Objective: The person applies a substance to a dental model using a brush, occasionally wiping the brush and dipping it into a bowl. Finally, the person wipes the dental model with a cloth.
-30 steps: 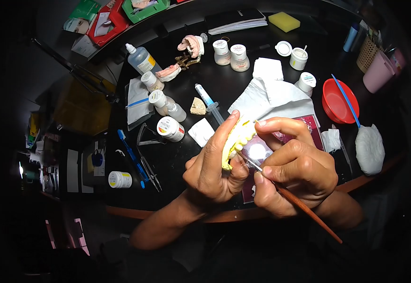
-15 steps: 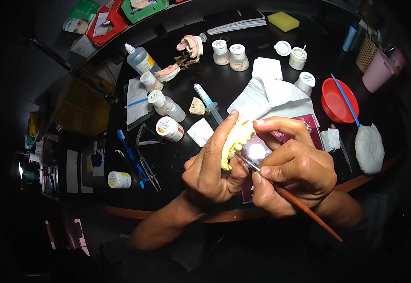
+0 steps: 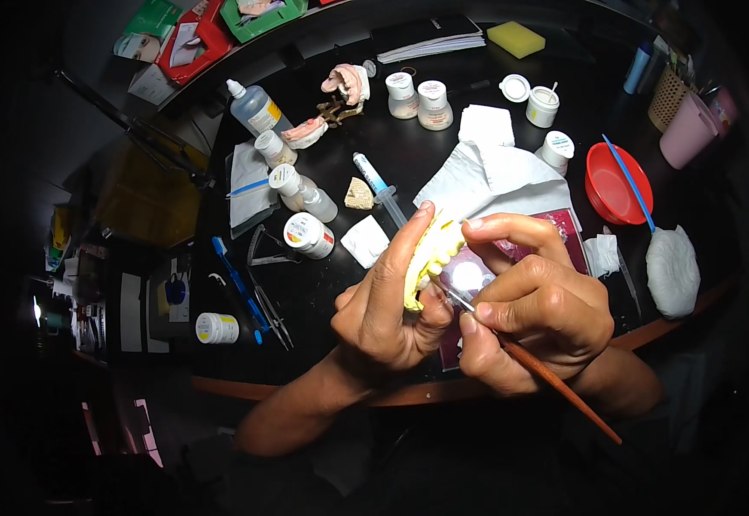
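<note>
My left hand (image 3: 387, 301) grips a yellow dental cast (image 3: 433, 258) with a row of teeth along its right side. In my right hand (image 3: 538, 301) is a thin brush (image 3: 559, 387) with a reddish-brown wooden handle and a metal ferrule, pinched between thumb and fingers. Its tip meets or nearly meets the lower teeth of the cast; exact contact is too small to tell. My right index fingertip rests at the cast's upper edge. Below the hands lies a dark red palette (image 3: 570, 236) with a bright wet-looking patch, partly hidden by my fingers.
White tissues (image 3: 495, 176), a syringe (image 3: 379, 185) and several jars (image 3: 309, 236) lie beyond my hands. To the right are a red bowl (image 3: 611, 193) and a white pad (image 3: 673, 271). Tweezers (image 3: 271, 316) lie left; an articulator with pink-and-white casts (image 3: 348, 83) stands behind.
Almost nothing differs. The brush handle's far end has shifted very slightly, while the cast and both hands keep about the same position.
</note>
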`<state>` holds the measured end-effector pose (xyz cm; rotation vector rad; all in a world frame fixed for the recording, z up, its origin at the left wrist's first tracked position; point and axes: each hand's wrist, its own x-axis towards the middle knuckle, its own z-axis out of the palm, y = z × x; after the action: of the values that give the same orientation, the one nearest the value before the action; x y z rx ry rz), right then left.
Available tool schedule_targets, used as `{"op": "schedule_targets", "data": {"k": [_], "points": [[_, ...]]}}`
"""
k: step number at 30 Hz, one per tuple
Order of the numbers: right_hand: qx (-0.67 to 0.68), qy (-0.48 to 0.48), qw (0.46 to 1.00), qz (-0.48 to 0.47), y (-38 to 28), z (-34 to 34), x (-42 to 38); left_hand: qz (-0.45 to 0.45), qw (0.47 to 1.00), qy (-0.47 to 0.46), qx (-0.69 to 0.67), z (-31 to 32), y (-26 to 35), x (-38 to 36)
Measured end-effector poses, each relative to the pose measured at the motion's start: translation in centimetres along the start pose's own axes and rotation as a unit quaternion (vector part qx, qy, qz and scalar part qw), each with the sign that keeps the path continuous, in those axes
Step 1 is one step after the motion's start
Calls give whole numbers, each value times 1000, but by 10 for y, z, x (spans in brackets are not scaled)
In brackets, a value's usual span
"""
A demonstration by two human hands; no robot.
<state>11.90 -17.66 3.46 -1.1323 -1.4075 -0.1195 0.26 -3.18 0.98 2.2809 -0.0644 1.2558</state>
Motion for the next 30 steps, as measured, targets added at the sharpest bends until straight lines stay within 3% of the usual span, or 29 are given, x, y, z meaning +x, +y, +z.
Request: {"op": "schedule_targets", "data": {"k": [8,11,15,24,30], "points": [[-1,40,999,1,0,6,2,-31,999,-17,-7,-4,5,-1],[-6,50,999,8,-1,7,1,-5,1000,-8,8,-1,1,0],[-3,-10,1000,2,-1,-1,1,14,1000,-2,20,-1,-1,0],[-2,-1,1000,-2,-2,-1,0,-42,999,-24,-4,-5,7,-1],[-2,41,999,0,0,6,0,-9,1000,-10,9,-2,1,-2]]}}
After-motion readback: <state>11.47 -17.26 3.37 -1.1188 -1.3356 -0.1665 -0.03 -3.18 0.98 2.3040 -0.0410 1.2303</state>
